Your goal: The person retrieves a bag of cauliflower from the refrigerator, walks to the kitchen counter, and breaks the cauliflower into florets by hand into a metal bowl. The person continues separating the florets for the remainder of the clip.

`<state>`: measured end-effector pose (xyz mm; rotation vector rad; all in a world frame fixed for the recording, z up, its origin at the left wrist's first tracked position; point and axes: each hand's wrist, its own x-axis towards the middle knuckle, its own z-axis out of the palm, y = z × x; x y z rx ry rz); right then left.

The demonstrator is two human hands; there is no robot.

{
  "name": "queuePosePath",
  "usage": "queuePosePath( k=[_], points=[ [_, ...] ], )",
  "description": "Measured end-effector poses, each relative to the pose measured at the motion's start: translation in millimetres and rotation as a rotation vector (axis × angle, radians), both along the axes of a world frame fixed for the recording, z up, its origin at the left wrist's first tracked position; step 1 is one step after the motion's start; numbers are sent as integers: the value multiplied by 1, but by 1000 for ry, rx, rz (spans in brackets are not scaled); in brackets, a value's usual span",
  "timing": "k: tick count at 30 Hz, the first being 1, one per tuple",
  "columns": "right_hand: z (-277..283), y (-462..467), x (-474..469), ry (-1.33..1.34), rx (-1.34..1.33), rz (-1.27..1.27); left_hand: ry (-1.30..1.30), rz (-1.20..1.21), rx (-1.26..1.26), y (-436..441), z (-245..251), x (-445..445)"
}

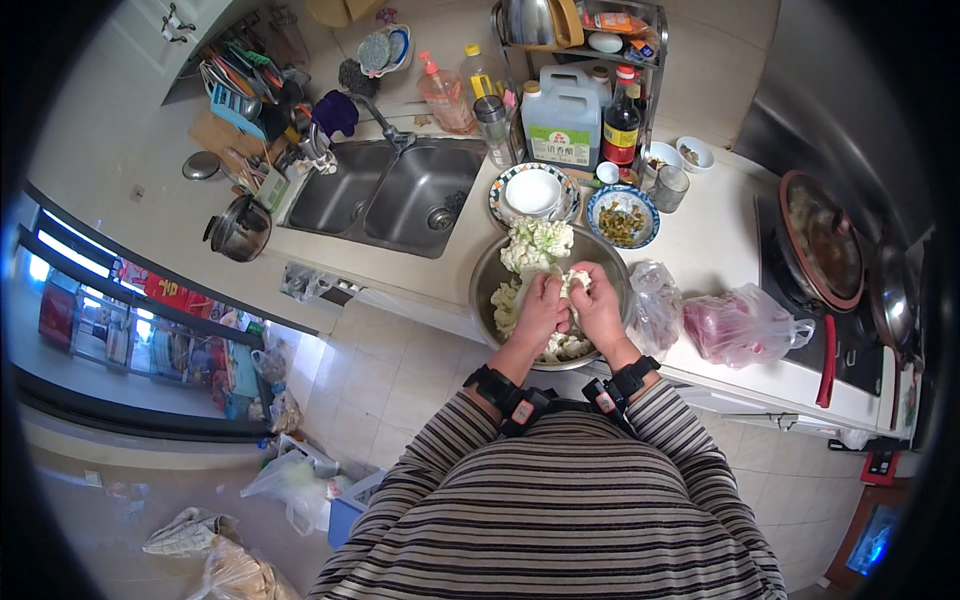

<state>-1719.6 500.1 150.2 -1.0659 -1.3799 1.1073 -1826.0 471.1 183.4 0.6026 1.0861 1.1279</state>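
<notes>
Over a wide stainless steel bowl [480,300] at the counter's front edge, both of my hands are close together. My left hand [546,307] is closed on part of a cauliflower piece. My right hand [596,300] grips a white cauliflower floret [576,280] between thumb and fingers. A larger cauliflower head [536,244] rests at the bowl's far rim, just beyond my left hand. Loose cauliflower florets [566,346] lie in the bowl beneath. My fingers hide the point where the pieces meet.
A double sink [412,195] is to the left. Behind the bowl stand a white bowl [532,191] on plates and a patterned bowl of food [622,216]. Plastic bags [739,322] lie to the right, before a hob with a lidded pan [821,240]. A glass [669,187] stands near the bottles.
</notes>
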Motion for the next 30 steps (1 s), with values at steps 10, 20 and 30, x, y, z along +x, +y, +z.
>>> queuePosePath(
  k=[10, 20, 30],
  points=[
    [8, 19, 46, -364, -112, 208, 40, -80, -25, 1, 4, -27],
    [29, -2, 20, -354, -41, 376, 190, -191, -12, 6, 4, -21],
    [26, 6, 26, -433, 48, 20, -157, 39, -130, 6, -1, -30]
  ],
)
